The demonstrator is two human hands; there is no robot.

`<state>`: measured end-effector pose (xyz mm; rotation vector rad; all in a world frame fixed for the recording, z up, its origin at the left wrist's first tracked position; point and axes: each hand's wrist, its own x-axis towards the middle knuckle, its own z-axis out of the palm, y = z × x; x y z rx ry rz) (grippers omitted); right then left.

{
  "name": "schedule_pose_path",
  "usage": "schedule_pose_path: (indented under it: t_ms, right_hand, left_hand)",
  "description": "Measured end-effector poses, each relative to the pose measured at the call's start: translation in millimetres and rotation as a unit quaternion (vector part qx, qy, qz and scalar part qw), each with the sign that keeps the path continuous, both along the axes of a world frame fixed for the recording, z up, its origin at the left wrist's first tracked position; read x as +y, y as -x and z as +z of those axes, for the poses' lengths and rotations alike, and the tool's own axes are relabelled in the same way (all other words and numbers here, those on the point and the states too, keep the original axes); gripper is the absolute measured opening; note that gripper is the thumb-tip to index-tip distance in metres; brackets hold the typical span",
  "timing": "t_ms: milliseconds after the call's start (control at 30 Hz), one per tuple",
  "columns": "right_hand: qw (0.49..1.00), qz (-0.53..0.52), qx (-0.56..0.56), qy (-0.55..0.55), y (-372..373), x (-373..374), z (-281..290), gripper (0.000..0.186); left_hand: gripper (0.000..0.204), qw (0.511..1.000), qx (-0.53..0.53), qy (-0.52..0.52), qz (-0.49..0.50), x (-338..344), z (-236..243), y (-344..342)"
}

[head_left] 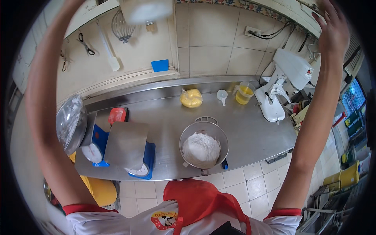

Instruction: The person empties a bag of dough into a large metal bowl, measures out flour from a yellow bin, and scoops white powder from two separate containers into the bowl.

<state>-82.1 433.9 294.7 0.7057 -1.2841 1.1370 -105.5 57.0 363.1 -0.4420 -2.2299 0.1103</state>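
My left forearm [49, 102] reaches up the left side; its hand is beyond the top edge. High at the top right, my right hand [331, 25] is beside a shelf edge [301, 11], fingers bent and apart; I cannot tell whether they touch it. Below, on the steel counter [168, 129], stands a metal bowl [200, 150] of white powder. Behind it are a bag of yellow substance [191, 98], a small clear measuring cup [221, 94], a jug of yellow liquid [243, 94] and a white stand mixer [274, 109].
Two blue scales [125, 145] [93, 152], a leaning steel bowl [70, 121] and a red item [117, 115] occupy the counter's left. Utensils [114, 62] hang on the wall; a white object [145, 9] is blurred overhead. Yellow containers [100, 192] [340, 178] stand below, on either side.
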Motion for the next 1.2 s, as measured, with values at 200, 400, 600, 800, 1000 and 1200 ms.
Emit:
schedule_pose_path:
  t_ms: [200,400,600,800,1000,1200]
  right_hand:
    - [0.987,-0.109,-0.114,-0.024,-22,-33,13,0.015]
    - [0.974,-0.173,-0.144,-0.037,-57,-72,-1,0.026]
    - [0.974,-0.155,-0.153,-0.054,-20,-43,16,0.036]
    - [0.986,-0.121,-0.103,-0.049,-18,-74,14,0.041]
    - [0.984,-0.169,-0.054,0.023,-14,-98,6,0.056]
    - [0.989,-0.142,-0.021,0.042,-10,-95,0,0.052]
  left_hand:
    - [0.048,0.935,-0.262,0.211,-0.109,9,-235,119]
    - [0.028,0.896,-0.4,0.194,-0.001,20,-548,157]
    - [0.043,0.889,-0.418,0.167,-0.08,1,-618,154]
    - [0.02,0.962,-0.144,0.062,-0.221,-43,-307,215]
    - [0.02,0.989,0.137,-0.038,0.036,-108,46,281]
    - [0.024,0.984,0.041,0.026,0.173,-192,94,386]
